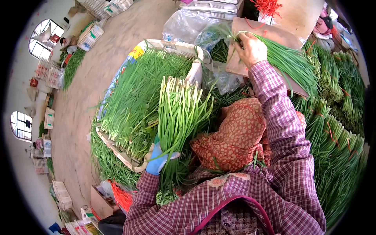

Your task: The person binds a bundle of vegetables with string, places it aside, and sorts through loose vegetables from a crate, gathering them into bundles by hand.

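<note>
My left hand (pixel 159 158), in a blue glove, is closed around the lower part of a bunch of garlic chives (pixel 176 105). The pale cut ends of that bunch point up and away from me. Beyond my knees, my bare right hand (pixel 252 49) is over a brown board (pixel 239 62). Its fingers are pinched together at some green strands near the board's left side; exactly what they grip is partly hidden. Another spread of garlic chives (pixel 290 60) lies across the board, to the right of that hand.
A white crate (pixel 196 70) full of loose chives stands at my left front. Tied bundles of chives (pixel 333 137) are piled along my right. Red ties (pixel 121 196) lie at lower left, with more red strips (pixel 267 7) behind the board. Clear plastic bags (pixel 184 25) sit beyond the crate.
</note>
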Tool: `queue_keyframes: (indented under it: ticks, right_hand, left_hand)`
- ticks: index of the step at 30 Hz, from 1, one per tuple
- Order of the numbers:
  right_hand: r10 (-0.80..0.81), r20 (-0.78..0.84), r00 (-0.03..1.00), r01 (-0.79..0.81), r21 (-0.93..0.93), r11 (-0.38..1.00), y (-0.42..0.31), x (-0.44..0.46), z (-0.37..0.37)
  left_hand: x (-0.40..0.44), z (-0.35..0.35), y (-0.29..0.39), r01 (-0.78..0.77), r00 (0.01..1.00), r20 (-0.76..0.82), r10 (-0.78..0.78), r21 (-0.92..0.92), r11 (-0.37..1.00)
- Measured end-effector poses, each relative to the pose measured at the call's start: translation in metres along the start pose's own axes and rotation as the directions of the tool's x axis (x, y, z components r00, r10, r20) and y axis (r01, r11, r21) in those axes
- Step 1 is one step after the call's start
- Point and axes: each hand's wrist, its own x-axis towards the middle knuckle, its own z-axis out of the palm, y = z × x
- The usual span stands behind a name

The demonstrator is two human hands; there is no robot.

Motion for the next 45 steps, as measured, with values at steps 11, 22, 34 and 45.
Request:
queue_keyframes:
  ticks: [11,22,34,45]
  right_hand:
    - [-0.452,0.231,0.862,0.375,0.309,0.874,-0.128,-0.094,0.021]
    - [-0.618,-0.039,0.785,0.606,0.253,0.754,-0.113,-0.08,0.05]
    - [-0.254,-0.077,0.964,0.245,-0.108,0.964,-0.012,0.003,0.029]
    - [-0.432,0.067,0.899,0.392,0.313,0.865,-0.068,-0.074,0.0]
  left_hand:
    - [0.004,0.013,0.007,-0.068,0.997,-0.01,0.07,0.155,0.986]
    - [0.008,0.018,0.016,-0.019,0.999,0.05,0.015,0.08,0.997]
    - [-0.009,0.003,-0.005,0.047,0.994,0.094,-0.055,0.079,0.996]
    - [-0.012,0.006,0.008,0.024,0.999,-0.03,-0.023,0.006,1.0]
